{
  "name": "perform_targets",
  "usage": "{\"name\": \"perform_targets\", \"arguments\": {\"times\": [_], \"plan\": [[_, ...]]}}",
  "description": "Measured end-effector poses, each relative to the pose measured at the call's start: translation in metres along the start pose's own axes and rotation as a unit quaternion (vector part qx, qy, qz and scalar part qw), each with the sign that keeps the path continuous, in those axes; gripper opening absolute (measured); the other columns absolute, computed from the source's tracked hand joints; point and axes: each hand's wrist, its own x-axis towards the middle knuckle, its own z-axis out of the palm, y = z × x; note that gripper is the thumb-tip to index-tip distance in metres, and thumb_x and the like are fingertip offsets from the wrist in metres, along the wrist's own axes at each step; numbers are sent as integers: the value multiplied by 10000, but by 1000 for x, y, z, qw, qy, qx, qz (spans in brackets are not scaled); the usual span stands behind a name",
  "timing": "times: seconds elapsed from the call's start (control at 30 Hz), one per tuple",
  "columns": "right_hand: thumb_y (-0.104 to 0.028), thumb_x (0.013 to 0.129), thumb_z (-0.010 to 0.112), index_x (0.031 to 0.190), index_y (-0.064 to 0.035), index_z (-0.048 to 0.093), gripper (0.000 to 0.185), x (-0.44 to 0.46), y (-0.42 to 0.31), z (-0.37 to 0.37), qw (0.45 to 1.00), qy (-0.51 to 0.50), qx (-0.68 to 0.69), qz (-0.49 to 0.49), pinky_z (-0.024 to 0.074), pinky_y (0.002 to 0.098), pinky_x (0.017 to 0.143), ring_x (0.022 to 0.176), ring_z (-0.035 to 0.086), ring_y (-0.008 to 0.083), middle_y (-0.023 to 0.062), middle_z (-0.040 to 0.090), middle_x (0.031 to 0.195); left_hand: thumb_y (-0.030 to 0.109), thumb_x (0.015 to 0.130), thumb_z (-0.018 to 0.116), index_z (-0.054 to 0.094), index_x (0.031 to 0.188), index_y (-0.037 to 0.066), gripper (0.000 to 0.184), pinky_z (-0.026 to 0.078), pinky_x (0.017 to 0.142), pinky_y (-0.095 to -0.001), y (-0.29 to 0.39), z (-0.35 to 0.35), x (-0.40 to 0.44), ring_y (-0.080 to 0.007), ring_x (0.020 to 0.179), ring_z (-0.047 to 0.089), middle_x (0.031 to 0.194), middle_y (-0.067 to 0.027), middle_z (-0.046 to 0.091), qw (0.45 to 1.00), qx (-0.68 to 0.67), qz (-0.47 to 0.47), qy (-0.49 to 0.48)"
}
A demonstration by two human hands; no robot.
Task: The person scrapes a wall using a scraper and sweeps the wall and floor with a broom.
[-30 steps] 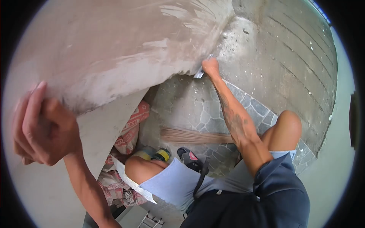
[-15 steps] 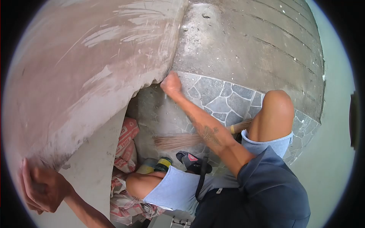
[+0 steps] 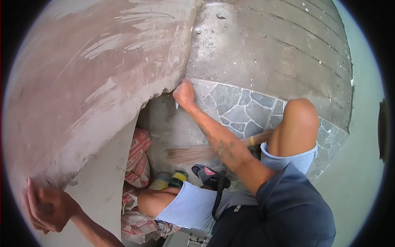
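Note:
My right hand (image 3: pixel 184 93) is closed in a fist at the corner where the plastered wall's ragged lower edge meets the stone-patterned tiles (image 3: pixel 230 99). A small pale pointed bit sticks out beneath the fist; its kind is too small to tell. At the far left, my left hand (image 3: pixel 49 206) is by the plastered wall (image 3: pixel 103 74), its fingers loosely bent and apart, with nothing visible in them. Scraped pale streaks mark that wall. Under my right forearm lies a stick broom (image 3: pixel 191 154), its handle end running behind my bent knee.
Red-and-white printed sacks (image 3: pixel 139 158) lie below the wall edge. Near my leg are a yellow-and-dark round container (image 3: pixel 177 178) and a dark sandal (image 3: pixel 205 173). A grey concrete surface with grooves (image 3: pixel 267 49) extends beyond the tiles; a pale green surface (image 3: pixel 364 103) is at right.
The right fist has shifted very slightly at the corner, and the pale bit below it shows more clearly. My left hand stays by the wall; the view has moved a little.

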Motion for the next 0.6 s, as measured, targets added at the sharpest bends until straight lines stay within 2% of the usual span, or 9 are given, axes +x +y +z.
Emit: {"name": "perform_targets", "arguments": {"times": [0.07, 0.1, 0.17, 0.23, 0.33, 0.43, 0.5, 0.53, 0.6], "plan": [[-23, 773, 506, 974, 88, 533, 231, -16, -1, 1, 999, 25, -24, -20, 501, 525, 785, 887, 597, 490, 331, 573, 980, 242, 889, 662, 734, 775, 158, 158, 476, 669, -226, -3, 3, 5, -101, 728, 671, 811, 55, 725, 999, -39, 18, 26], [-19, 774, 505, 976, 88, 532, 230, -22, 2, -2, 998, 15, -35, -50, 499, 522, 786, 894, 596, 480, 321, 570, 969, 241, 892, 664, 727, 774, 134, 172, 493, 663, -236, -2, 3, 4, -119, 725, 675, 804, 33, 723, 998, -56, 27, 28], [-24, 779, 501, 976, 86, 527, 227, -6, 8, -1, 998, 32, -18, -44, 491, 538, 783, 889, 590, 485, 320, 567, 946, 218, 894, 674, 706, 771, 59, 204, 543, 645, -267, -3, 2, 5, -173, 722, 688, 782, -32, 717, 996, -72, 46, 14], [-31, 784, 500, 970, 84, 527, 221, -15, 11, 9, 999, 25, -4, -47, 486, 545, 772, 876, 588, 486, 314, 567, 925, 243, 906, 663, 705, 775, 53, 235, 546, 642, -273, -9, -2, 4, -180, 723, 688, 780, -38, 718, 997, -51, 59, 6], [-36, 782, 504, 948, 77, 532, 202, -5, 11, 4, 996, 42, -14, -74, 489, 536, 744, 851, 589, 482, 299, 575, 902, 333, 931, 628, 728, 782, 133, 269, 493, 650, -247, -1, 9, 3, -129, 724, 676, 799, 32, 726, 997, -43, 42, 48], [-22, 769, 506, 949, 61, 537, 201, -1, 20, 12, 997, 48, -22, -53, 488, 530, 743, 859, 584, 479, 285, 585, 909, 327, 925, 635, 723, 780, 110, 275, 519, 623, -248, -10, 7, 5, -145, 709, 686, 786, 12, 724, 994, -87, 56, 36], [-24, 769, 507, 949, 58, 538, 200, -11, 19, 18, 997, 39, -23, -65, 485, 531, 750, 863, 586, 472, 286, 586, 910, 324, 924, 637, 719, 775, 97, 283, 535, 607, -247, -12, 7, -1, -153, 695, 691, 780, 0, 722, 997, -35, 57, 36], [-25, 769, 508, 948, 57, 539, 199, -6, 19, 13, 996, 46, -27, -77, 483, 531, 754, 865, 586, 469, 286, 586, 911, 323, 923, 638, 718, 773, 91, 287, 542, 601, -246, -10, 8, -1, -156, 688, 693, 777, -5, 721, 997, -28, 52, 42], [-32, 771, 511, 936, 61, 540, 191, -3, 9, 9, 994, 96, -44, -40, 482, 532, 758, 860, 590, 461, 287, 587, 899, 306, 923, 641, 711, 776, 70, 286, 553, 598, -255, 0, 11, 5, -167, 679, 692, 778, -20, 719, 995, -73, 43, 50]]}}
